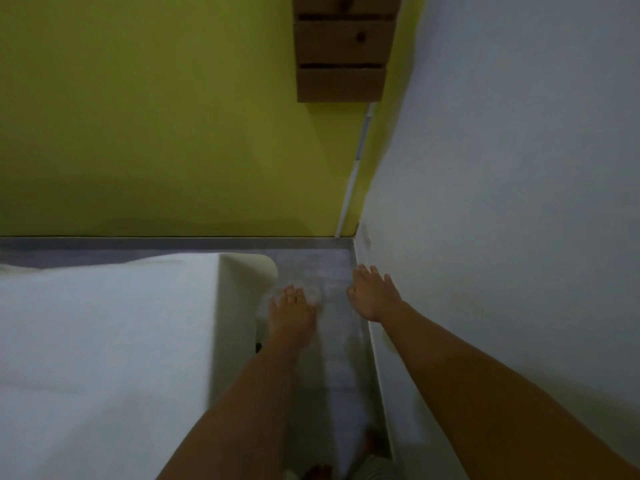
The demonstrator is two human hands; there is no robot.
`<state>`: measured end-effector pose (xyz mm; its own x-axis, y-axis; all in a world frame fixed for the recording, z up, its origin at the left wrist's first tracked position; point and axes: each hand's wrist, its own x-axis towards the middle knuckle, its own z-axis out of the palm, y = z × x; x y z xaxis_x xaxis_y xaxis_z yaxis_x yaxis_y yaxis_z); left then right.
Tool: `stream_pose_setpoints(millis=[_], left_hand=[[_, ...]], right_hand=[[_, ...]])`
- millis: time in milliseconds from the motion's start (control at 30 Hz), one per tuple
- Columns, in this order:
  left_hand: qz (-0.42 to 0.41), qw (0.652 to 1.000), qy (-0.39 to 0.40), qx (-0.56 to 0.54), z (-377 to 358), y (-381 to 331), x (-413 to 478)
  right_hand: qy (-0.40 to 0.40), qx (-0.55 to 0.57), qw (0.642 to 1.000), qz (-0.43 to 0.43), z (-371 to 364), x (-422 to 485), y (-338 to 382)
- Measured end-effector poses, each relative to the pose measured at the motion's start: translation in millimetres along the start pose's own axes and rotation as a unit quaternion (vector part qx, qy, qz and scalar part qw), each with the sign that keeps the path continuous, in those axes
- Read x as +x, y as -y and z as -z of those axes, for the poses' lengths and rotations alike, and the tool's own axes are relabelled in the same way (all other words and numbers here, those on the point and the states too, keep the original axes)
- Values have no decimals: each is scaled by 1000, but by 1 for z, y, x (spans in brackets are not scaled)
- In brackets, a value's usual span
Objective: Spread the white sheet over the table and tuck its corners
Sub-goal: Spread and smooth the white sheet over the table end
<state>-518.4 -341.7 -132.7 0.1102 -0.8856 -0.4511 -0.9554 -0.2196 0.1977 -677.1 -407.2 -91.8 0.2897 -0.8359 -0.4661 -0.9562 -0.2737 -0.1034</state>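
The white sheet (104,341) covers the table's top at the left and hangs down its right side. At the far right corner the cream table edge (247,271) shows bare beside the sheet. My left hand (292,311) reaches forward just right of that corner, fingers apart, holding nothing. My right hand (372,294) is stretched out further right, close to the white wall, fingers spread and empty. Both hands are blurred.
A grey floor strip (311,261) runs between the table and the white wall (502,202) on the right. A yellow-green wall (156,116) stands ahead, with a wooden drawer unit (344,46) mounted high and a white conduit (356,168) running down the corner.
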Motion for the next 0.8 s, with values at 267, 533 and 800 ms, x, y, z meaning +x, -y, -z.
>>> stream_pose_setpoints(millis=[267, 533, 800], left_hand=[[125, 989, -45, -58, 62, 19, 100], [217, 970, -49, -96, 109, 34, 176], [266, 951, -81, -132, 168, 144, 252]], right_hand=[[-4, -40, 994, 100, 74, 134, 15], [49, -110, 973, 199, 130, 254, 35], [47, -191, 942, 270, 169, 369, 147]])
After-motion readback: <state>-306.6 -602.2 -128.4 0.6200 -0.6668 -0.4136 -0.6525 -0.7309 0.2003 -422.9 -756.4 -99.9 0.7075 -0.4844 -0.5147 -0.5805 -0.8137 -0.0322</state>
